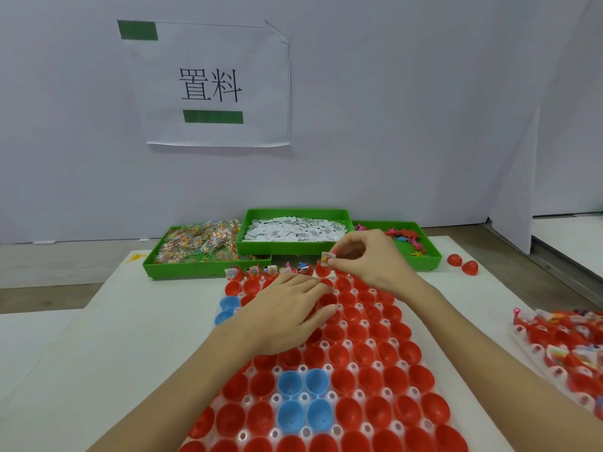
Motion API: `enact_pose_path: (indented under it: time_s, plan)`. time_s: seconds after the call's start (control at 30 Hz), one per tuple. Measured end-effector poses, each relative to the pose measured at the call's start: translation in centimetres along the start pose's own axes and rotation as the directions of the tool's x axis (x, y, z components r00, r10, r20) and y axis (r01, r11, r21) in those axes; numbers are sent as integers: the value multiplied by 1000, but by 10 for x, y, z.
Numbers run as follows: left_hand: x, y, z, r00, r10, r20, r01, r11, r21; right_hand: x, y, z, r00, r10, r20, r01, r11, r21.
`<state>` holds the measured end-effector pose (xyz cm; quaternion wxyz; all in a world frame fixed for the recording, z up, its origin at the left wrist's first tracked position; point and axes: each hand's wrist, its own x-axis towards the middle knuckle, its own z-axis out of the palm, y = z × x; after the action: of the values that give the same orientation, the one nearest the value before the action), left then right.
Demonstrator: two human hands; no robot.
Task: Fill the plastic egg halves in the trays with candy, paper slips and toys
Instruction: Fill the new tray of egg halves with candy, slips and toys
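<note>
A clear tray (440,415) of red and blue plastic egg halves (368,380) lies in front of me. Several halves in its far row hold candy, slips and toys (270,271). My right hand (372,259) hovers over the far row and pinches a small candy packet (325,258) just above a red half (322,270). My left hand (287,311) rests flat on the tray's upper left part with fingers straight. Behind stand three green bins: candy (202,246), paper slips (293,231) and small toys (408,238).
A second tray of filled red halves (561,344) lies at the right edge. Two loose red halves (463,264) sit beside the toy bin. A paper sign (212,83) hangs on the white wall. The work surface is a white table (114,337).
</note>
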<state>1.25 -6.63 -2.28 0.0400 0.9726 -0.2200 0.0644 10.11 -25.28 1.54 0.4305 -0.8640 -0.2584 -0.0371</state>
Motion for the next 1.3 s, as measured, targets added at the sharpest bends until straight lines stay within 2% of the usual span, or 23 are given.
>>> enact_pose_path:
  time_s: [0.17, 0.53, 0.73, 0.9, 1.1, 1.3]
  plan:
    - [-2, -3, 4, 1000, -5, 14, 5, 1000, -6, 25, 0, 16, 989, 38, 140, 2, 962, -275]
    - [1, -5, -2, 999, 1, 51, 2, 998, -61, 45, -27, 27, 958, 128, 255, 43, 819, -572]
    - [0, -5, -5, 996, 10, 84, -6, 999, -48, 47, -24, 16, 931, 147, 334, 61, 840, -539]
    - [0, -6, -7, 996, 23, 87, -19, 999, -48, 47, -22, 24, 952, 104, 287, 83, 818, -569]
    - [2, -9, -9, 993, 41, 114, -35, 998, -56, 49, -20, 29, 965, 124, 232, 29, 828, -560]
    - [3, -8, -9, 993, 37, 109, -34, 999, -23, 44, -13, 22, 957, 71, 281, 80, 868, -491]
